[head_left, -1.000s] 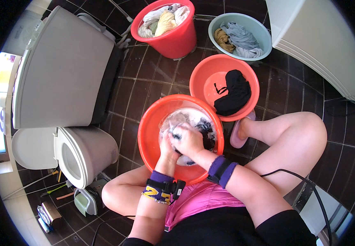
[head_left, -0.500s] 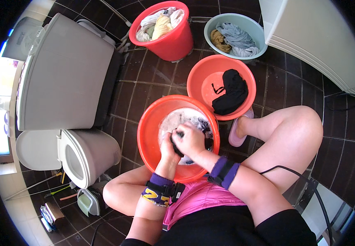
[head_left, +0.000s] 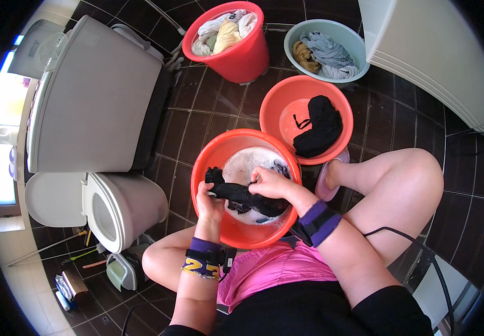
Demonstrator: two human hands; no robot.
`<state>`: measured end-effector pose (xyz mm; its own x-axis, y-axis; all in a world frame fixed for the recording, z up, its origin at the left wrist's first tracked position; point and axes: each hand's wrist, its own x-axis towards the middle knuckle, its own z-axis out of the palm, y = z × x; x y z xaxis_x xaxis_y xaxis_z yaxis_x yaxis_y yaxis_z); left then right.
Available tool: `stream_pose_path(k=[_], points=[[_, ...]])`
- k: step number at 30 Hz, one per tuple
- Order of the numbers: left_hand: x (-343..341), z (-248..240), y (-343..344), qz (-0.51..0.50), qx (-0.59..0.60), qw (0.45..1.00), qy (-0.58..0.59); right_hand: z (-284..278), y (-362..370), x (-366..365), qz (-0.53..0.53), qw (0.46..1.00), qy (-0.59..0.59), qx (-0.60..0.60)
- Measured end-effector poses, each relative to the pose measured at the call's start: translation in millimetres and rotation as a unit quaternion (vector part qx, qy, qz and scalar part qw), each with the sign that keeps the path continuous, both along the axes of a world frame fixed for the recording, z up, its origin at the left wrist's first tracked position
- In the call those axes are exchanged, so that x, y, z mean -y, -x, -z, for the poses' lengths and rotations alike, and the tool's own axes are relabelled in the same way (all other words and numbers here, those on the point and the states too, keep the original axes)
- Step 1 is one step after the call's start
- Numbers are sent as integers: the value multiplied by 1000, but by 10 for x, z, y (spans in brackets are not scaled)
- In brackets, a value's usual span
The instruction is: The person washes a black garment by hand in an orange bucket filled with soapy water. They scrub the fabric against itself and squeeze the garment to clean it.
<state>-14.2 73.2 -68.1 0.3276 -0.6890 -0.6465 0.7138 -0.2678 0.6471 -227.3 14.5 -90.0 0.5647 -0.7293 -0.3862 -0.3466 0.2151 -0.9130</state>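
A wet black garment (head_left: 235, 192) is stretched between my two hands above an orange basin (head_left: 201, 154). My left hand (head_left: 209, 200) grips its left end, where a bunched part sticks up past the fingers. Farther along the cloth, my right hand (head_left: 270, 183) is closed on it with the fingertips pinched. The garment's right end droops toward the suds. White soapy foam (head_left: 247, 162) fills the basin's bottom, and other dark cloth lies partly sunk in it. The exact kind of garment cannot be made out.
A second orange basin (head_left: 278, 106) holds black clothing (head_left: 321, 126) with a drawstring. Behind stand a red bucket (head_left: 242, 59) and a pale blue basin (head_left: 356, 50), both with laundry. A toilet (head_left: 133, 207) and grey cabinet (head_left: 96, 101) are at left; a cable (head_left: 404, 235) crosses my right knee.
My hands, close together over the foam before, have moved apart. The black garment, bunched between them earlier, is now drawn out lengthwise, its left end raised near the basin's left wall.
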Motion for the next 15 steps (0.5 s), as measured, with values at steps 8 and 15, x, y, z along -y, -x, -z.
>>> stream_pose_path(k=[8,15], points=[[-27,13,-146,22,-45,993,103,-46,-55,-141,-216,961,-154,82],[-130,-5,135,95,-56,994,-10,190,-134,-71,159,983,25,88]])
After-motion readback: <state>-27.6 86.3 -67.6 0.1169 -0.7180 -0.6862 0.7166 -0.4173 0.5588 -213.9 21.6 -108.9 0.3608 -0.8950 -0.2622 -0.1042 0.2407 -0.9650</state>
